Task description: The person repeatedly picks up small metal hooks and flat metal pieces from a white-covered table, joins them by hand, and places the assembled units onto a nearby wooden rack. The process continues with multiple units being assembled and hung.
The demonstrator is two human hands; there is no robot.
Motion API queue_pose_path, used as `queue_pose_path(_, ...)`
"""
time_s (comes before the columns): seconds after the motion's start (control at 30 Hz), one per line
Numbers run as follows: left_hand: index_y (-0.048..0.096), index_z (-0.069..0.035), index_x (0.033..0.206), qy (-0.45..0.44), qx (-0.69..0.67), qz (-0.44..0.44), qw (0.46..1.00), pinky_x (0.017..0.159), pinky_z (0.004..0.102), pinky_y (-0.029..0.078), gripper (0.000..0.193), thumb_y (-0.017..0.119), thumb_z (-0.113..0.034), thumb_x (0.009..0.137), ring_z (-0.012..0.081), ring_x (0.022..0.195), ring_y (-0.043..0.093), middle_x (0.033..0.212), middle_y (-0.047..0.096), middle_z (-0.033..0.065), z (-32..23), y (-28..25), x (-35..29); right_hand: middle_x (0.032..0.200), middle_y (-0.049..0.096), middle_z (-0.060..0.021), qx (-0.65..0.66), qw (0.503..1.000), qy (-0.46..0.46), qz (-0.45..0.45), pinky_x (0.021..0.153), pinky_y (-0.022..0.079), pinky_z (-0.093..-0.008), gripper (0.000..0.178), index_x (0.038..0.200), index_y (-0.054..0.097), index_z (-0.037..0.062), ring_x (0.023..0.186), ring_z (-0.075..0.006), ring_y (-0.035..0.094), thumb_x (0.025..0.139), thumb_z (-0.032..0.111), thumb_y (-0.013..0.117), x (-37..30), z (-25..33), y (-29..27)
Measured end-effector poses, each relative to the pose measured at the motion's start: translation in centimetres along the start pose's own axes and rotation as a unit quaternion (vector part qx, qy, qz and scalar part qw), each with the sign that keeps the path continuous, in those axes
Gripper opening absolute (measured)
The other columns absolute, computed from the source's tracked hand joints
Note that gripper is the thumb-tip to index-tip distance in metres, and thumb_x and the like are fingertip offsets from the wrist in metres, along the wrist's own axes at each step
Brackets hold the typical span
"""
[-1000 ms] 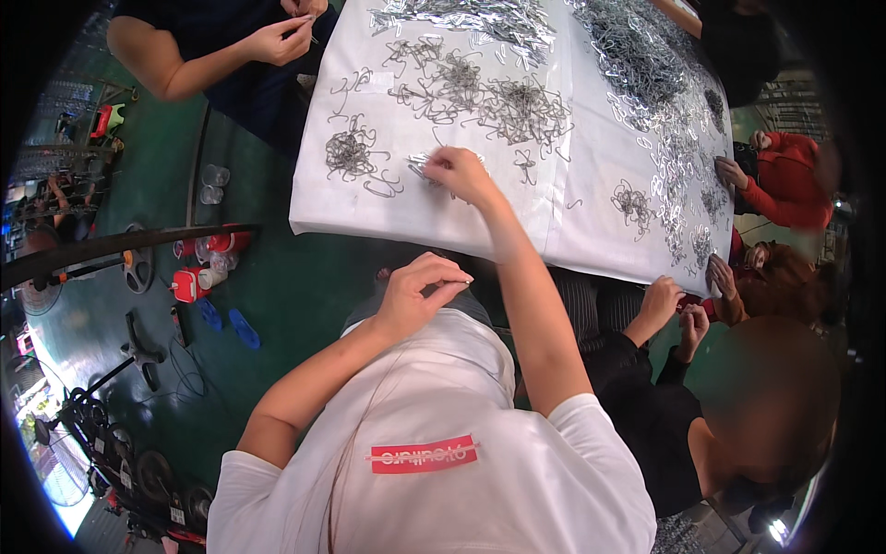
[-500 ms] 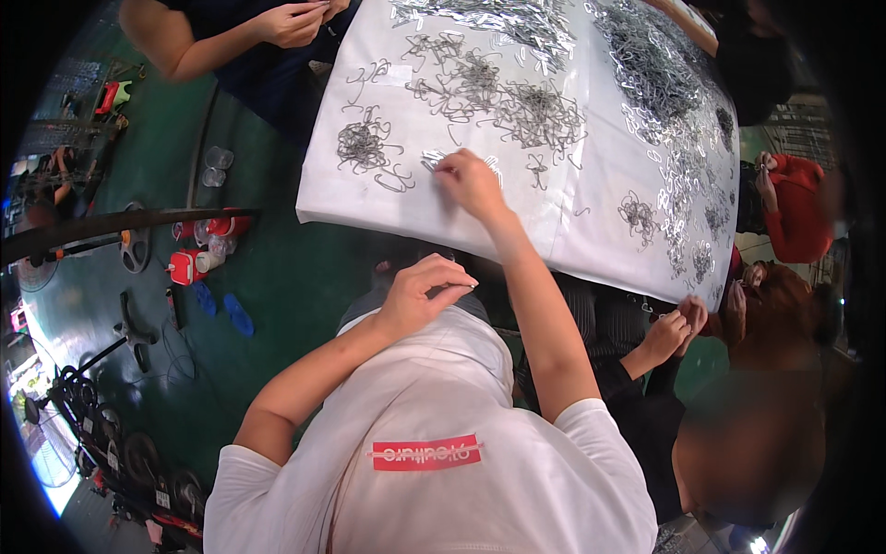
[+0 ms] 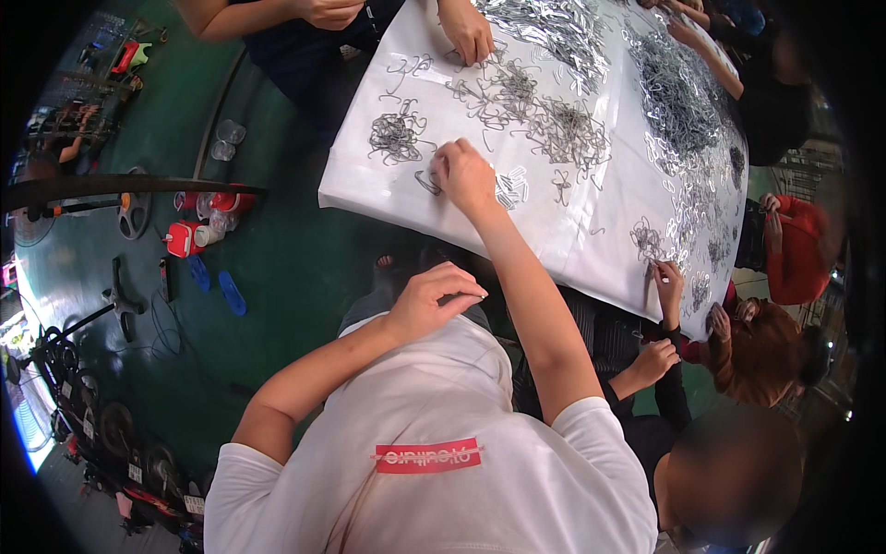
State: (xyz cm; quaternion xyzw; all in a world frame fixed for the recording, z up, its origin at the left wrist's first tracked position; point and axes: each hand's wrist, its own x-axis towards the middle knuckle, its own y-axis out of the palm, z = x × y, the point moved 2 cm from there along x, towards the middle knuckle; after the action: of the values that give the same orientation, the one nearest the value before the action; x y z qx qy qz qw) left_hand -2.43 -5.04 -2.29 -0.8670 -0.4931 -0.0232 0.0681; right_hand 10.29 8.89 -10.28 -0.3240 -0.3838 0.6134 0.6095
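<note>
My left hand (image 3: 432, 300) is held in front of my shirt with thumb and fingers pinched together. A tiny pale end shows at the fingertips; the rest of what it holds is hidden. My right hand (image 3: 466, 177) is over the white-covered table (image 3: 544, 235), its fingers closed and pointing down. Whatever is between those fingers is hidden. Just left of it lie a few dark wire hooks (image 3: 426, 183). To its right sits a small group of shiny flat metal clips (image 3: 513, 189). A tangled pile of wire hooks (image 3: 397, 138) lies beyond, to the left.
More wire hooks (image 3: 572, 125) and a large heap of shiny clips (image 3: 554, 37) spread farther back. A co-worker's hand (image 3: 468, 35) touches the far hooks; another co-worker's hand (image 3: 668, 282) reaches in at right. Blue slippers (image 3: 233, 293) and a red container (image 3: 182, 240) stand on the green floor.
My right hand has moved left off the flat clips, toward the few hooks. My left hand stays pinched in nearly the same place. Co-workers' hands have reached onto the table opposite and at right.
</note>
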Motion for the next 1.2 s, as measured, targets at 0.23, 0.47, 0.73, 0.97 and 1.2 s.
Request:
queue_pose_path(0.23,0.072,-0.006,0.091,0.001,0.001,-0.008,1.000,0.068,0.0300,0.051,0.013,0.073,-0.002,0.079,0.0205,0.081,0.062,0.089,0.066,0.0067,-0.2,-0.3,-0.3,0.091,0.067,-0.0101,-0.103,0.988,0.068,0.091,0.071,0.054,-0.0417,0.016,0.085,0.070,0.0080,0.080,-0.0304,0.067,0.081,0.023,0.066,4.7,0.6,0.9)
queue_pose_path(0.47,0.071,-0.006,0.091,0.007,0.001,-0.020,1.000,0.069,0.0300,0.051,0.013,0.073,-0.002,0.078,0.0210,0.081,0.062,0.088,0.066,0.0070,-0.1,-0.6,-0.4,0.094,0.067,-0.0135,-0.084,0.990,0.070,0.089,0.074,0.054,-0.0420,0.018,0.086,0.069,0.0051,0.083,-0.0316,0.067,0.081,0.021,0.062,4.4,0.6,0.2)
queue_pose_path(0.73,0.071,-0.005,0.091,0.008,0.007,-0.012,1.000,0.068,0.0303,0.050,0.013,0.072,-0.001,0.078,0.0211,0.081,0.062,0.089,0.066,0.0067,0.2,-0.7,-0.4,0.094,0.065,-0.0119,-0.115,0.989,0.060,0.078,0.072,0.054,-0.0422,0.019,0.091,0.067,0.0058,0.079,-0.0310,0.067,0.084,0.023,0.061,3.6,-0.1,1.6)
queue_pose_path(0.97,0.071,-0.004,0.092,0.013,0.018,0.006,1.000,0.066,0.0296,0.050,0.015,0.070,0.003,0.078,0.0195,0.080,0.062,0.088,0.066,0.0061,0.1,-0.5,0.0,0.100,0.061,-0.0168,-0.118,0.985,0.062,0.109,0.075,0.053,-0.0417,0.018,0.093,0.062,0.0007,0.086,-0.0313,0.067,0.079,0.012,0.062,3.6,0.3,1.0)
queue_pose_path(1.2,0.070,-0.004,0.095,0.019,0.002,0.017,1.000,0.068,0.0272,0.051,0.019,0.070,0.006,0.078,0.0175,0.078,0.061,0.088,0.065,0.0077,0.0,-0.2,0.6,0.094,0.064,-0.0129,0.002,0.992,0.098,0.073,0.076,0.052,-0.0434,0.017,0.090,0.067,0.0075,0.088,-0.0317,0.066,0.086,0.022,0.058,-2.2,-1.1,-0.6)
